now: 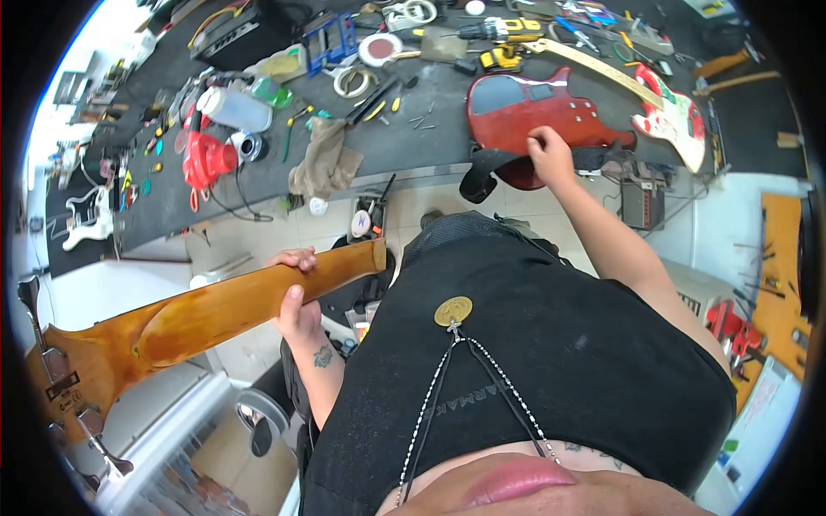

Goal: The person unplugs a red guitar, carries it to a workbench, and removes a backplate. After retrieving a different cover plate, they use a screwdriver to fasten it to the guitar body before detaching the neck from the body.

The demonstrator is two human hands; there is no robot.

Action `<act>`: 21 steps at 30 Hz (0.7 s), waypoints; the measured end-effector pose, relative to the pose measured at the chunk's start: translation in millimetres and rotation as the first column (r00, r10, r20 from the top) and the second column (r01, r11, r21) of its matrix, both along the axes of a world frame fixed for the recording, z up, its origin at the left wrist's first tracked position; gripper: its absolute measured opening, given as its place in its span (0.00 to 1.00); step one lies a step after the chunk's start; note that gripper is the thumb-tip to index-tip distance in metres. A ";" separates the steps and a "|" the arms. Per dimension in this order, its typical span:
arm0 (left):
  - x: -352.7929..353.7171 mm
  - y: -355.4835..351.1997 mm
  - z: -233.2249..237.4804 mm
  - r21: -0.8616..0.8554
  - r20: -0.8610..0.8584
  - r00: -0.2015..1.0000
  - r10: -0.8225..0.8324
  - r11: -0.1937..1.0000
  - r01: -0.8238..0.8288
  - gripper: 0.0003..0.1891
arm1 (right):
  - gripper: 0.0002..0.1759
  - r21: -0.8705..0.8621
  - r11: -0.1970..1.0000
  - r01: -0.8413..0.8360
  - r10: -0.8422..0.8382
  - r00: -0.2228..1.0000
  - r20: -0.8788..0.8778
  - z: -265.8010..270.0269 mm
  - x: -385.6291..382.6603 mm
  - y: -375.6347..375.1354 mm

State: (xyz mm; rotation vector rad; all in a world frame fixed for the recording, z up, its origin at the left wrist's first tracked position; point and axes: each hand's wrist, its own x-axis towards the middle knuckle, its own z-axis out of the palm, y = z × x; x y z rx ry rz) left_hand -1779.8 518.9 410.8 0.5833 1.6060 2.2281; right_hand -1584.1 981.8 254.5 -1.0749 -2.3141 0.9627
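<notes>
My left hand (297, 301) is wrapped around a detached wooden bass neck (232, 305), its brown back turned up. The neck slants to the lower left, where its headstock (77, 378) carries several metal tuning machines. On the bench edge lies a red bass body (516, 112) with dark cover plates and a black strap (490, 163) along its near side. My right hand (552, 156) rests over that near edge, fingers curled in; what they grip, if anything, is hidden. A white-and-red guitar (675, 112) with a pale neck lies beyond it.
The dark workbench (344, 159) holds a yellow drill (508, 30), a tape roll (353, 82), a grey rag (327, 159), a white bottle (232, 107) and a red power tool (206, 159). An amplifier (641, 205) stands below the bench; a round mirror (258, 421) is at lower left.
</notes>
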 end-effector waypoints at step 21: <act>94.9 68.2 46.2 0.001 -0.052 0.984 0.172 0.985 -0.172 0.21 | 0.26 -0.899 -0.008 0.439 -0.916 0.356 0.182 -111.7 123.4 269.3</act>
